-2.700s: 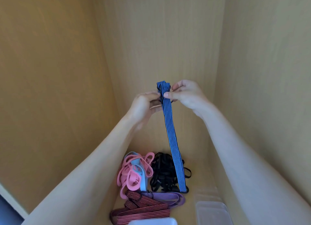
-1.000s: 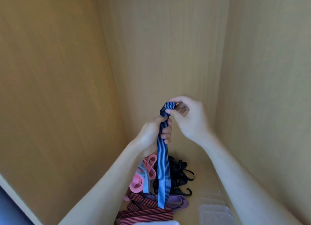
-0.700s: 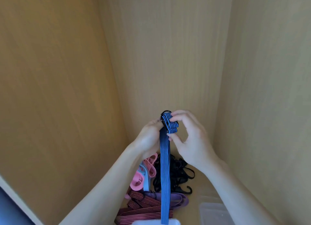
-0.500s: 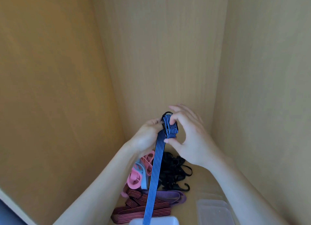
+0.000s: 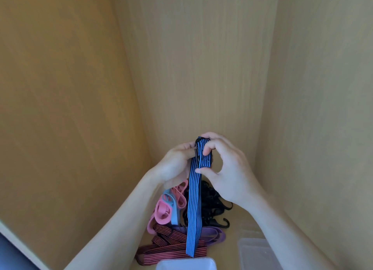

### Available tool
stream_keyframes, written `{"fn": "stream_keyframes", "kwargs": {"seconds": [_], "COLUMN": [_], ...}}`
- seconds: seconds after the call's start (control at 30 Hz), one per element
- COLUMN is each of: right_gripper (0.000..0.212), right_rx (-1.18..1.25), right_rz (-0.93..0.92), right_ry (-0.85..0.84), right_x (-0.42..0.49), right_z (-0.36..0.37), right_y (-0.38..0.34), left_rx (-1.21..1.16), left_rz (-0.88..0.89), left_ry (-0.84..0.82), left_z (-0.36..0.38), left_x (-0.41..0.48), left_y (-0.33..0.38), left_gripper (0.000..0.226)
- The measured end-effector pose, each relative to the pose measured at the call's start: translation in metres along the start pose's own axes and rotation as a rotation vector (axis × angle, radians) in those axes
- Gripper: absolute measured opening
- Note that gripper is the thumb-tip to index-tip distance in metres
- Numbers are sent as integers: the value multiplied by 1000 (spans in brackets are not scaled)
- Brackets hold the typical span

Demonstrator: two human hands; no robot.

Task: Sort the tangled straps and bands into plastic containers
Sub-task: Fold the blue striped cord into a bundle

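**While the blue strap hangs free, roll it tight**

Because the blue-and-black striped flat elastic strap is held up by its folded top, its tail dangles straight down, ending just above the white plastic container. The right hand pinches the fold between thumb and forefinger. The left hand clasps the same end from the other side, beside the strap's black hook.

The step looks like coiling this strap into a bundle. To do it well, each turn should probably lie flat on the last with the hook tucked inside, the left hand feeding the tail upward while the right clamps the roll so it cannot spring open.

Behind the strap's tail lie the unsorted pieces:

- pink rubber loops and a pale blue band to its left
- a black tangle of hooked cords to its right
- red-and-black striped straps and a purple band under its lower end

Letting the tail brush these could snag it. A clear plastic container sits to the strap's lower right.
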State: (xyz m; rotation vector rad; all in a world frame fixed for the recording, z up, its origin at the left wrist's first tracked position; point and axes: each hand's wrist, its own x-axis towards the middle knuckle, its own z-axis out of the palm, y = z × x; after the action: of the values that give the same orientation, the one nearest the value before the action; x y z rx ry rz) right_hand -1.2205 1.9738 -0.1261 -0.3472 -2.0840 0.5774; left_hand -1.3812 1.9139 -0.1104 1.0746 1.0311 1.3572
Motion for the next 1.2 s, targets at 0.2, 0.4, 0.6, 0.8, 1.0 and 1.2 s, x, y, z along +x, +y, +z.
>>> {"fn": "stream_keyframes", "kwargs": {"seconds": [0.2,0.4,0.6,0.8,1.0,1.2], "right_gripper": [48,44,34,19,37,42], "right_rx": [-20,-62,-112,121,224,104], "right_rz": [11,46,48,114,282,315], "right_ry": [4,78,76,123,58,-107], "right_x": [-4,-2,-11,-8,2,7], "right_z": [4,11,18,2,-4,-12], "right_y": [3,6,-1,-5,-1,4], "left_rx": [-152,-53,-22,-14,48,12], "left_rz": [-53,22,-10,30,58,32], "left_ry": [-133,-78,14,34,56,-1], "left_z": [4,19,28,21,17,11], "left_x": [-4,-3,-2,0,6,-1], "left_y": [1,-4,3,-5,-16,-16], "left_gripper": [39,51,35,42,46,54]}}
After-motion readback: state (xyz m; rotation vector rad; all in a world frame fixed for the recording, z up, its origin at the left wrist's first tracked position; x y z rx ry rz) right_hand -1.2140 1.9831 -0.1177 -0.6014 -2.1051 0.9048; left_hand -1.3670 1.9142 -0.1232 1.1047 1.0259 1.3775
